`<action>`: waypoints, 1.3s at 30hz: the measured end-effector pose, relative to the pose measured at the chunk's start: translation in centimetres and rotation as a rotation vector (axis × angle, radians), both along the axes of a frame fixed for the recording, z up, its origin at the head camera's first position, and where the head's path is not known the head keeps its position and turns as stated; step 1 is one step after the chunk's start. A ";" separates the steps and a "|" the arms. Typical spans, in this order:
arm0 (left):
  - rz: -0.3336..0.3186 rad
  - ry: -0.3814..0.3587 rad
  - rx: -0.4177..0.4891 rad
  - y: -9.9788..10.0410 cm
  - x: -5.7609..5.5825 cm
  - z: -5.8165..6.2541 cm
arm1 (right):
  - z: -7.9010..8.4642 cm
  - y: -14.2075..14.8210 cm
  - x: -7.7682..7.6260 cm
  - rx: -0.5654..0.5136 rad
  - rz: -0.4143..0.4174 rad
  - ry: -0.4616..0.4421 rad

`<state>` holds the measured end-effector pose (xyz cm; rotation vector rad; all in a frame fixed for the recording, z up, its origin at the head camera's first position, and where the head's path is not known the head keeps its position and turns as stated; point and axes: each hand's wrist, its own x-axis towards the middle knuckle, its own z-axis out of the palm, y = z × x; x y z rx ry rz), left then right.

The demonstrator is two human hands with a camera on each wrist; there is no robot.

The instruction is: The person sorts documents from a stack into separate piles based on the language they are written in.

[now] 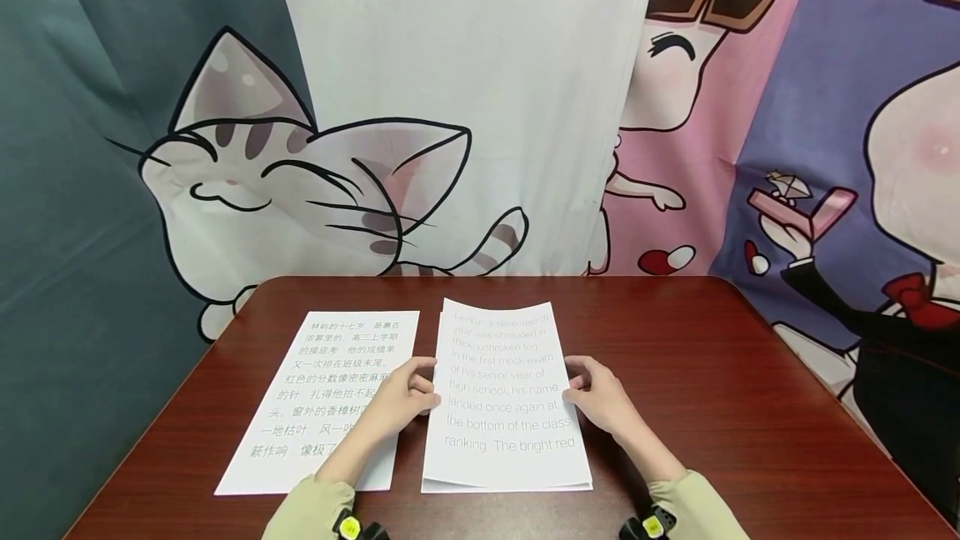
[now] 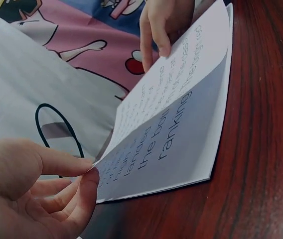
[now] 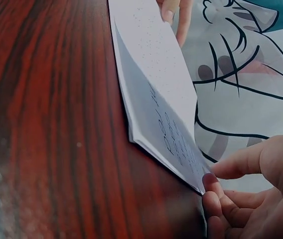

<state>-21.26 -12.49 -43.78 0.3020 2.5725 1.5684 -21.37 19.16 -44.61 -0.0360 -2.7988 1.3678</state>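
A sheet of paper (image 1: 502, 390) printed with large English text lies over a thin stack of paper in the middle of the table. My left hand (image 1: 405, 394) pinches its left edge between thumb and fingers, and my right hand (image 1: 600, 394) pinches the right edge. In the left wrist view the sheet (image 2: 166, 114) bows between the two hands, its edges lifted. The right wrist view shows the thumb and fingers of my right hand (image 3: 251, 189) on the edge of the paper (image 3: 156, 74). How many sheets each hand grips I cannot tell.
To the left lies a page of Chinese text (image 1: 300, 407), partly covered by my left forearm. Everything rests on a dark red wooden table (image 1: 675, 340). Behind its far edge hangs a cartoon-printed cloth (image 1: 480, 48).
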 end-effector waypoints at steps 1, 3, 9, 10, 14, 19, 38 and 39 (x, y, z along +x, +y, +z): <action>0.000 -0.002 0.003 0.0 0.0 0.0 | 0.0 0.0 0.0 -0.003 -0.002 -0.004; 0.000 -0.007 0.002 0.1 -0.1 0.0 | 0.1 0.1 0.0 -0.007 -0.006 -0.010; 0.013 -0.024 0.017 0.4 -0.4 0.1 | 0.5 0.4 -0.1 -0.024 -0.014 -0.029; 0.015 -0.026 0.022 0.5 -0.4 0.1 | 0.5 0.5 -0.1 -0.026 -0.015 -0.030; 0.024 -0.025 0.036 0.8 -0.7 0.3 | 0.8 1.0 -0.4 -0.046 -0.017 -0.018; 0.046 -0.028 0.015 1.1 -1.0 0.4 | 1.2 1.6 -0.5 -0.080 -0.004 -0.005; 0.027 -0.036 0.027 2.0 -1.8 1.3 | 2.4 3.9 -0.8 -0.225 0.041 -0.023; 0.024 -0.030 0.028 2.2 -1.9 1.4 | 2.4 4.1 -0.8 -0.219 0.045 -0.013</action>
